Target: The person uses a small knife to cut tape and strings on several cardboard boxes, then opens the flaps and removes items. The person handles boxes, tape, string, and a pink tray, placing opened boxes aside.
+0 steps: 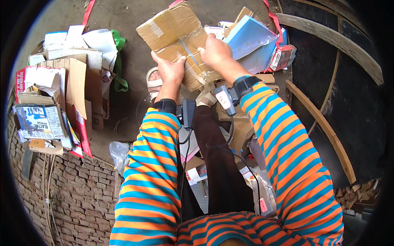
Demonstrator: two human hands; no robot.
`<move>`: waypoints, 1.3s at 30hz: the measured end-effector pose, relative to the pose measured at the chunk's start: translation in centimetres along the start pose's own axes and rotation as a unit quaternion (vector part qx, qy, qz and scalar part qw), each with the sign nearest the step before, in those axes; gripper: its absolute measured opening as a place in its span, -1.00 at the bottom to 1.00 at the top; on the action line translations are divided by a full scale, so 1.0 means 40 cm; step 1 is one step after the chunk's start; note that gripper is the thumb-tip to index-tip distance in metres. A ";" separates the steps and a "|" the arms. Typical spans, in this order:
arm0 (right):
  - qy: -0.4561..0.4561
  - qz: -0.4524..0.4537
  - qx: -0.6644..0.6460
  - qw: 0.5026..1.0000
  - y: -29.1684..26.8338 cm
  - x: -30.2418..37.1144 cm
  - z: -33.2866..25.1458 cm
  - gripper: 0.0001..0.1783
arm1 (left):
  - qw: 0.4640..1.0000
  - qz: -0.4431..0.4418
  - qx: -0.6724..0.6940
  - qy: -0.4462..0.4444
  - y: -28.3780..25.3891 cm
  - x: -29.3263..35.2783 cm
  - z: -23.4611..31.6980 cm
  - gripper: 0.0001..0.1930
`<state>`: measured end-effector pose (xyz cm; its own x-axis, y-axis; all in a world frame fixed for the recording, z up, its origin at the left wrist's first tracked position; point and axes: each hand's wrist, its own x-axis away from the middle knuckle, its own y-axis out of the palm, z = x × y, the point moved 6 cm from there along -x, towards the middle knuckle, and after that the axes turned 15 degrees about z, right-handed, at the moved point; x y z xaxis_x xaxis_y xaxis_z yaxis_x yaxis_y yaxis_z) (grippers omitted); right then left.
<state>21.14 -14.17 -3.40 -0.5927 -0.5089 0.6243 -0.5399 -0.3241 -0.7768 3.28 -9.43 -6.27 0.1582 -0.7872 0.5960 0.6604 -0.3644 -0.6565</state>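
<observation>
A flattened brown cardboard box [174, 30] with strips of clear tape is held up in front of me, tilted. My left hand [170, 73] grips its lower left edge, thumb on the near face and the other fingers hidden behind. On its right side my right hand [217, 52] is closed on the cardboard, fingers curled at the edge. Just beyond the right hand lies a light blue flat box [250, 39], among folded cartons and a red-edged silver package [283, 57].
At left stands a big stack of flattened cartons [76, 82] beside a green strap [119, 61]. A clear plastic bag [119, 156] lies near a brick surface [82, 188]. Curved wooden strips [324, 127] rest on black sheeting at right. More cardboard [240, 135] is around my feet.
</observation>
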 end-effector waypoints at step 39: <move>0.023 0.126 -0.099 0.987 0.029 0.039 -0.016 0.20 | 1.000 0.011 -0.013 -0.022 0.015 0.011 0.020 0.11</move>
<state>19.21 -14.84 -3.30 -0.7471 -0.5152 0.4200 -0.4752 -0.0277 -0.8794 4.32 -9.61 -6.04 0.2046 -0.7723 0.6014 0.6369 -0.3615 -0.6809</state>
